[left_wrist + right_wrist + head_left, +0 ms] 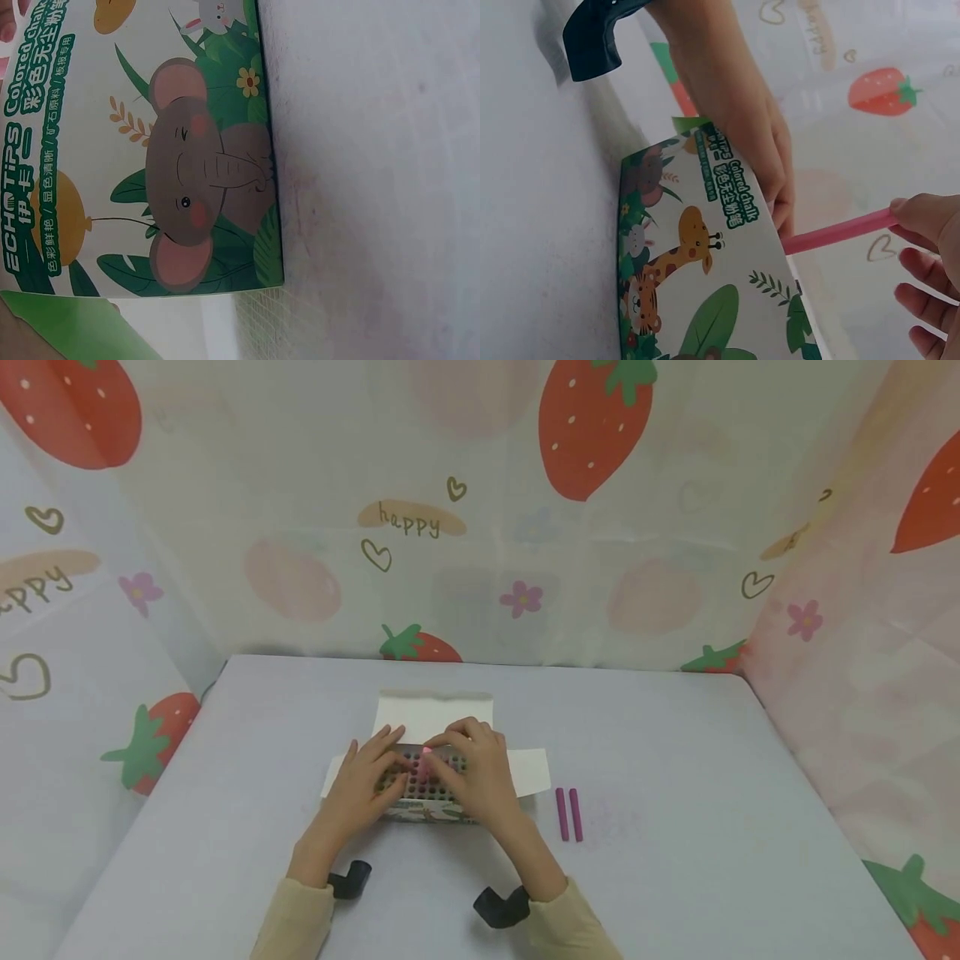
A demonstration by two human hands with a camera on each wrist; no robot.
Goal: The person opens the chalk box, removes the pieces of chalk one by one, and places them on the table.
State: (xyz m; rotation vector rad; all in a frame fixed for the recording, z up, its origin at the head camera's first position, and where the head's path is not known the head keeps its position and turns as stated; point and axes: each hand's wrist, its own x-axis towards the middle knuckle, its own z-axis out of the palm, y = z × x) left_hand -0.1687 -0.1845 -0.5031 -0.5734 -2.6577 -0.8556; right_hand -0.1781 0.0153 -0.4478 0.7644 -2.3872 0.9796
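Beige-sleeved, your left hand (pixel 362 783): fingers loosely spread over the chalk box (pixel 429 812). Pink chalk stick (pixel 840 231): just right of them, upper end pinched by your right hand (pixel 482 772). Two purple sticks (pixel 576 815): table (pixel 675 860), right of its fingers.

Lt diffuse; wrist pics dim, hazy.

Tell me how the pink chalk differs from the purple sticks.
The pink chalk is brighter, the purple sticks darker. The pink chalk rises from the box, pinched by the right hand; the purple sticks lie on the table, untouched. Both are slim, straight sticks.
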